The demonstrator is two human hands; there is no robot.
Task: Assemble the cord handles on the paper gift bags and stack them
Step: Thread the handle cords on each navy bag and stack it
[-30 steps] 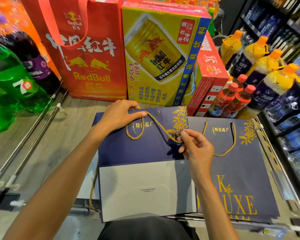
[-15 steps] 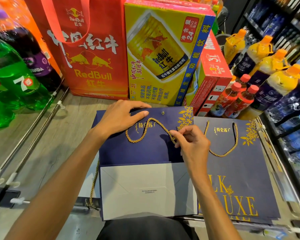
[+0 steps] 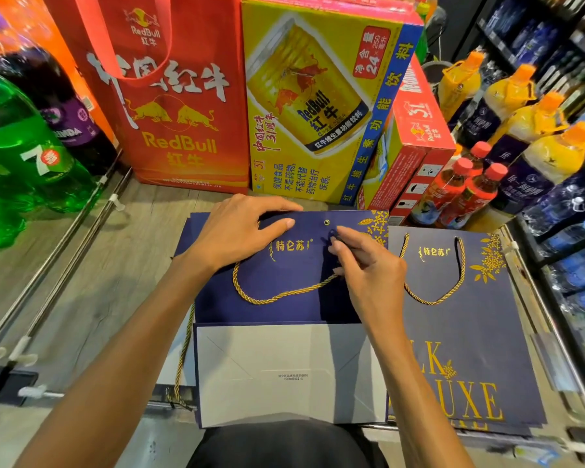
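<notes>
A flat navy paper gift bag (image 3: 294, 265) with gold print lies on the wooden shelf in front of me, its grey folded base (image 3: 284, 373) toward me. My left hand (image 3: 240, 231) rests flat on its top left edge. My right hand (image 3: 365, 268) pinches the end of a gold cord (image 3: 277, 293) just below the right eyelet (image 3: 327, 222). The cord loops down across the bag from under my left hand. To the right lies a second navy bag (image 3: 460, 332) with its gold cord handle (image 3: 433, 300) fitted.
A red RedBull bag (image 3: 169, 106) and a yellow RedBull carton (image 3: 318, 106) stand behind the bags. Green soda bottles (image 3: 24, 157) are at the left, orange-capped bottles (image 3: 520, 106) and small red bottles (image 3: 466, 194) at the right. Metal shelf rails (image 3: 65, 238) run along the left.
My right hand moved up with the cord end from the bag's middle to just under the right eyelet. The cord loop now hangs lower. My left hand stayed on the top edge.
</notes>
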